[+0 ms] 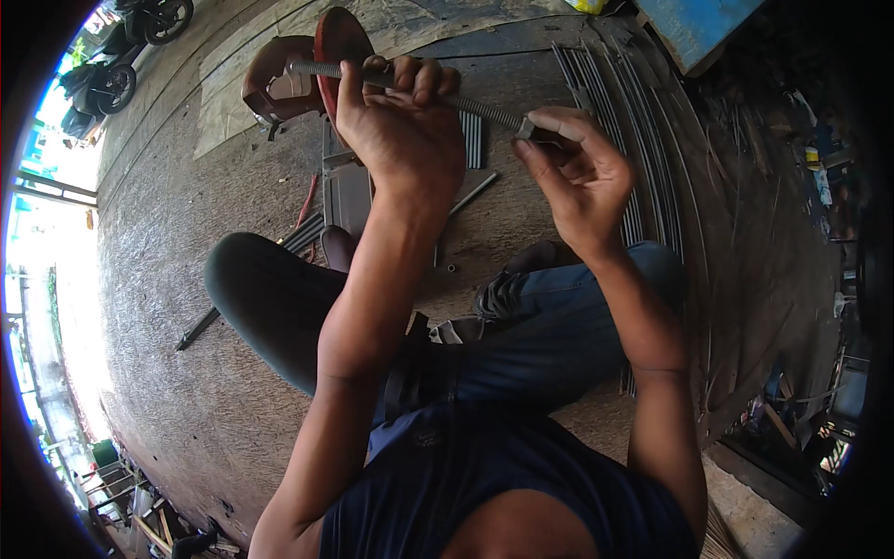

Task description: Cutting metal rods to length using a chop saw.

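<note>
A grey threaded rod (489, 112) slants across in front of me, its left end higher than its right. My left hand (400, 126) is wrapped round the rod near its middle. At the rod's right end, the thumb and fingers of my right hand (587, 172) pinch a hex nut (525, 129). Whether the nut sits on the thread or just against the end, I cannot tell. Just behind my left hand stands a reddish cut-off saw (279, 79) with a round red guard (343, 42), partly hidden by the hand and rod.
Several long metal rods (643, 140) lie on the floor to the right. Dark bars (303, 233) and a red cord (308, 200) are left of the saw's base (347, 191). A small ring (452, 268) lies near my shoe (503, 293). A blue panel (698, 28) stands far right; motorcycles (102, 88) far left.
</note>
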A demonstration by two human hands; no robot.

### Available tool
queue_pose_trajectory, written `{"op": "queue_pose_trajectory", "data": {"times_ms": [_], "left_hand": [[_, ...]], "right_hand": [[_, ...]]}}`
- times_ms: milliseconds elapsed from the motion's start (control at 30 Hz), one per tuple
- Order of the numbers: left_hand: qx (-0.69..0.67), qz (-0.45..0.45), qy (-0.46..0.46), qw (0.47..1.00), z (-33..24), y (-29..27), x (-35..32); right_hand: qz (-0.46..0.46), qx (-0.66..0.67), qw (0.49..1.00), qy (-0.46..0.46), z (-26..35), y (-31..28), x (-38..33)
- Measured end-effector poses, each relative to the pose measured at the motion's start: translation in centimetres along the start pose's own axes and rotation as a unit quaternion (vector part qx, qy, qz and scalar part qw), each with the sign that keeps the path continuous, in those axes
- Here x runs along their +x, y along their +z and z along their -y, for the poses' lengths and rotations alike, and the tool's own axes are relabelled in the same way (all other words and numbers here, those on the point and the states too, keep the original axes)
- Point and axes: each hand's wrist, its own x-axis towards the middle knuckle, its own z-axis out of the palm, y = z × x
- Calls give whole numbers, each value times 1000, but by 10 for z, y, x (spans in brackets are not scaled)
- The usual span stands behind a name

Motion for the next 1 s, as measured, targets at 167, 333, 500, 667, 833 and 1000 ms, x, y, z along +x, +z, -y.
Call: {"op": "queue_pose_trajectory", "data": {"times_ms": [167,333,500,667,833,1000], "left_hand": [[32,10,14,999,5,-2,-3],[60,55,47,996,9,-2,-6],[63,36,60,996,16,3,-9],[64,32,70,995,15,3,-6],[65,47,60,995,15,-3,-6],[47,19,38,998,20,-6,-6]], "right_hand": [[-7,-35,999,4,-1,3,-3],[-14,15,997,70,-2,5,-3],[8,99,981,166,0,1,0],[-8,144,972,184,3,3,2],[58,154,946,280,3,-7,4],[63,131,960,240,-2,-6,3]]}}
